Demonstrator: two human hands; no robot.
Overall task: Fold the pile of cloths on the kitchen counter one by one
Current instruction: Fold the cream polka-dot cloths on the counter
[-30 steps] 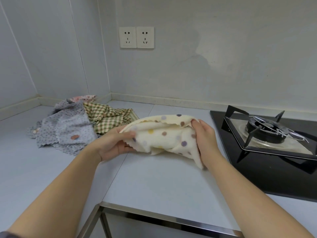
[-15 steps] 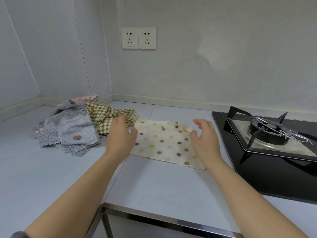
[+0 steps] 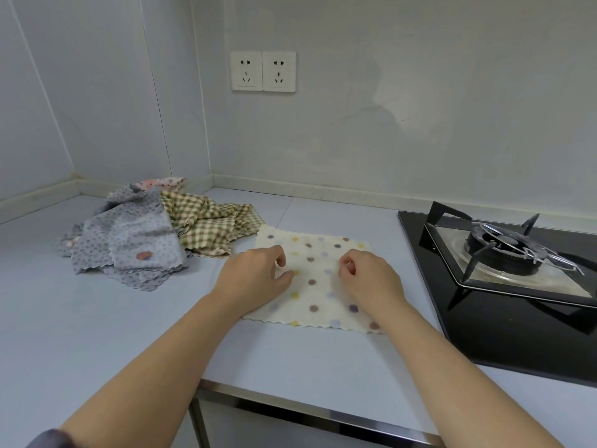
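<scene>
One spotty cloth [image 3: 318, 287] is laid flat on the counter [image 3: 97, 324], between the pile [image 3: 145, 244] and one stove [image 3: 504, 253].
Two hands are set on it, the left hand [image 3: 255, 281] and the right hand [image 3: 371, 281], with fingers curled; whether it is pinched cannot be told. Three cloths are seen in the pile.

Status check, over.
Left hand, right hand over dotted cloth, fingers curled, grip unclear. Cloth flat, unfolded. Pile left, stove right, neither blocking.
</scene>
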